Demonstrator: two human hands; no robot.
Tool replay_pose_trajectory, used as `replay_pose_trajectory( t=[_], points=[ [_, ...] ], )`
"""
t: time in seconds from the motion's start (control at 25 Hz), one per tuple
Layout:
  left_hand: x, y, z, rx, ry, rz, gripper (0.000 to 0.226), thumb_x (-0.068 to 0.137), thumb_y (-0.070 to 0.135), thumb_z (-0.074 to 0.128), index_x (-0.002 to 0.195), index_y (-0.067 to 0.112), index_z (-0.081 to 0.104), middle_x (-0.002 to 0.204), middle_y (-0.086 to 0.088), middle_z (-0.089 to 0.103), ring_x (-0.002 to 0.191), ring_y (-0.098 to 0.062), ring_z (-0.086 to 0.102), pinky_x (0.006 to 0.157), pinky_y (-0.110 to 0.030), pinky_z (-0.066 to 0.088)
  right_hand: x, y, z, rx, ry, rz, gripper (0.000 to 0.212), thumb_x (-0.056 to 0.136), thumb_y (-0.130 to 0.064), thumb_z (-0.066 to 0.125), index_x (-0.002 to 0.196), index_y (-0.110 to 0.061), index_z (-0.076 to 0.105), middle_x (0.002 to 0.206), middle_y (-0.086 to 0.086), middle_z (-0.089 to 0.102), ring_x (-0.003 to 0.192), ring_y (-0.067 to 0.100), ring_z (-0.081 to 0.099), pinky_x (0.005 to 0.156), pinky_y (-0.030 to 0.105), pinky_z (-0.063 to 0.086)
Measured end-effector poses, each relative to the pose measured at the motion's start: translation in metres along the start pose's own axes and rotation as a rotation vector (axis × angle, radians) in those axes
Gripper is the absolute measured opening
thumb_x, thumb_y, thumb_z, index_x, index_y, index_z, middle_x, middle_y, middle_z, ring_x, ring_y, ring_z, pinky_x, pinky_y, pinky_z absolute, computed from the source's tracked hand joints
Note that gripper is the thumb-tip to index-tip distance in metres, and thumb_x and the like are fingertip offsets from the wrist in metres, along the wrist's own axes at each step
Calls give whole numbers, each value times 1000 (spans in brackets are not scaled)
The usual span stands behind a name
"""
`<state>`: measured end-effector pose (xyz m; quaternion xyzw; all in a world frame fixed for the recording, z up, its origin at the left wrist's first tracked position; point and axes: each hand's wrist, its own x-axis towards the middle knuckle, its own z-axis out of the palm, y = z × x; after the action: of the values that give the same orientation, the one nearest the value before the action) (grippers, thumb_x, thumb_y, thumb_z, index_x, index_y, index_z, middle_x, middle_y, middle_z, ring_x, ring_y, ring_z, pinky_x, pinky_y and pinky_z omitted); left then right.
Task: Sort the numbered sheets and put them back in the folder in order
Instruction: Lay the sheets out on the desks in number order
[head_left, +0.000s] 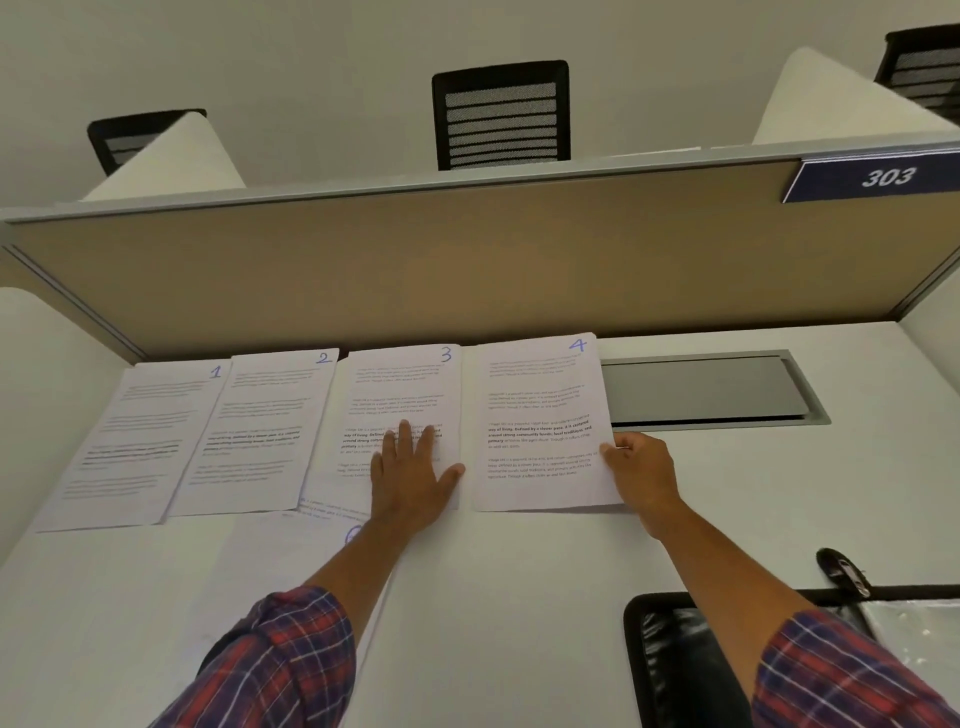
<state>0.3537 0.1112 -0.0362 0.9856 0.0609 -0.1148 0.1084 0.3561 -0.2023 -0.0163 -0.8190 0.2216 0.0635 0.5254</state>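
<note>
Printed sheets lie in a row along the desk's back edge, numbered in blue ink: sheet 1 (140, 436), sheet 2 (260, 426), sheet 3 (400, 384) and sheet 4 (535, 410). My left hand (410, 473) rests flat on sheet 3, fingers straight. My right hand (639, 462) pinches the right edge of sheet 4, thumb on top. Another sheet (311, 551) lies nearer to me under my left forearm, with a blue circled mark partly hidden. The black-edged transparent folder (675, 665) sits at the lower right.
A tan partition (467, 270) walls off the back of the white desk (519, 597). A grey cable hatch (711, 389) is set into the desk right of sheet 4. Black chairs (501, 114) stand beyond the partition. A blue sign (883, 176) reads 303.
</note>
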Motion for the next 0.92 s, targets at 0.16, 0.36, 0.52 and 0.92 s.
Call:
replay_pose_trajectory(
  t=[0.16, 0.36, 0.52, 0.92],
  points=[
    [4, -4, 0, -1, 16, -14, 84, 99, 71, 40, 165, 27, 14, 175, -8, 0, 160, -35, 1, 127, -55, 8, 7, -7, 10, -77, -14, -33, 16, 102, -18, 61, 97, -10, 74, 94, 2, 74, 86, 20, 69, 69, 31, 54],
    [1, -1, -3, -1, 21, -10, 84, 100, 70, 39, 166, 26, 11, 175, -8, -2, 160, -35, -2, 128, -55, 6, 7, -8, 10, -113, 8, -48, 19, 101, -21, 61, 96, -10, 75, 92, 0, 74, 87, 24, 69, 80, 39, 57],
    [-12, 0, -6, -6, 63, 37, 89, 97, 76, 28, 166, 24, 7, 175, -7, -5, 161, -32, -7, 128, -51, -3, 1, -6, 14, -221, 73, -77, 30, 103, -32, 60, 99, -5, 72, 101, 8, 75, 83, 23, 66, 69, 29, 49],
    [-95, -23, -2, 15, 68, 154, 123, 71, 90, -24, 167, 19, 8, 175, -6, -4, 161, -25, -11, 126, -42, -11, -89, 9, 41, -368, 158, -371, 50, 98, -30, 70, 141, -7, 55, 142, 14, 54, 127, 35, 52, 104, 52, 44]
  ],
)
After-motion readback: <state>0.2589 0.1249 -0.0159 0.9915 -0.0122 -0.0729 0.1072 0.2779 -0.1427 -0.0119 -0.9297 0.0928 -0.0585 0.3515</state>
